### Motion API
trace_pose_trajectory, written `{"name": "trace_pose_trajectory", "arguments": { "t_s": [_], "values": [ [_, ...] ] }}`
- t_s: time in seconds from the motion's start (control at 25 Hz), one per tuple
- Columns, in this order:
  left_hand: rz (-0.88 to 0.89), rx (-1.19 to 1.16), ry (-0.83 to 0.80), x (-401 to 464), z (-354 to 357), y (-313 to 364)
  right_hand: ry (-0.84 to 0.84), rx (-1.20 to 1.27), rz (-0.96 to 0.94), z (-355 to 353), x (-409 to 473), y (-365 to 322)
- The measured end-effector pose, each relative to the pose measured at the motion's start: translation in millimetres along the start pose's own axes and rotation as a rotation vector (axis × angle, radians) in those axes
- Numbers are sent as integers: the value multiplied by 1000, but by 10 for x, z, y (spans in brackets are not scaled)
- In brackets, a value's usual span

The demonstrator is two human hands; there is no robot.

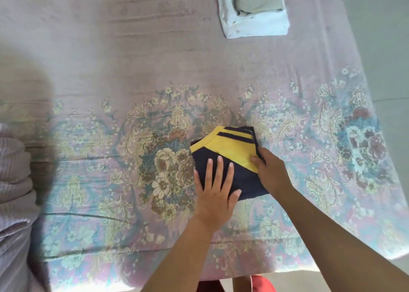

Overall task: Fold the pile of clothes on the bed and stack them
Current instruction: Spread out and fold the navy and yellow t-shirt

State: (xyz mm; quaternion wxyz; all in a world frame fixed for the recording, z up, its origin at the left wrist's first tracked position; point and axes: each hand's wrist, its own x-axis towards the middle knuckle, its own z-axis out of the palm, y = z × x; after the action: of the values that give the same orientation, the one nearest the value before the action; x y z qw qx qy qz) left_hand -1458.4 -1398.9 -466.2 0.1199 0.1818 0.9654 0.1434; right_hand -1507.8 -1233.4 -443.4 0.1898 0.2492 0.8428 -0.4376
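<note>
From the head camera, the small navy-and-yellow folded cloth garment (228, 159) lay near the middle of the floral pink-and-blue bedsheet (110, 136), close to the near edge of the bed. The left hand (215, 187) rested flat on its navy half with fingers straight and spread, pinning it down. The right hand (269, 170) pinched the garment's right edge between thumb and curled fingers.

To finish this fold well, the flat hand probably needed to keep its weight on the layers while the pinching hand squared the edge, so the yellow panel stayed aligned.

A stack of folded grey and white cloth (254, 10) sat well apart at the far side, the likely destination. Striped pale bedding (13, 170) bunched at the left.
</note>
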Motion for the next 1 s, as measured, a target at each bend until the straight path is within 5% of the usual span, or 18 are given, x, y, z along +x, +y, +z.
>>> {"name": "trace_pose_trajectory", "arguments": {
  "t_s": [0.16, 0.28, 0.36, 0.52, 0.6, 0.72, 0.8, 0.88, 1.0],
  "values": [
    [-1, -20, 0, -5, 130, 12, 92, 20, 35, 131, 58, -27],
    [-6, -305, 172, 8, 52, -129, 272, -355, -111, 228, 50, -114],
    [39, -205, 228, 145, -86, -273, 234, -460, -137, 245, 68, -183],
    [125, 124, -193, 715, -199, -236, 171, -531, 130, 249, 235, -177],
    [55, -24, -331, 914, -147, -187, 148, -541, 255, 284, 316, -171],
    [-350, -378, -288, 1011, -326, -448, 71, -203, 324, 260, 348, -199],
    [-512, -551, -338, 932, -443, -652, -3, -194, 223, 116, 378, -294],
    [-507, -764, -291, 821, -486, -703, -44, -456, -46, -38, 555, -505],
    [-582, -901, -7, 714, -458, -659, 200, -587, -494, -167, 870, -814]
  ]
}}
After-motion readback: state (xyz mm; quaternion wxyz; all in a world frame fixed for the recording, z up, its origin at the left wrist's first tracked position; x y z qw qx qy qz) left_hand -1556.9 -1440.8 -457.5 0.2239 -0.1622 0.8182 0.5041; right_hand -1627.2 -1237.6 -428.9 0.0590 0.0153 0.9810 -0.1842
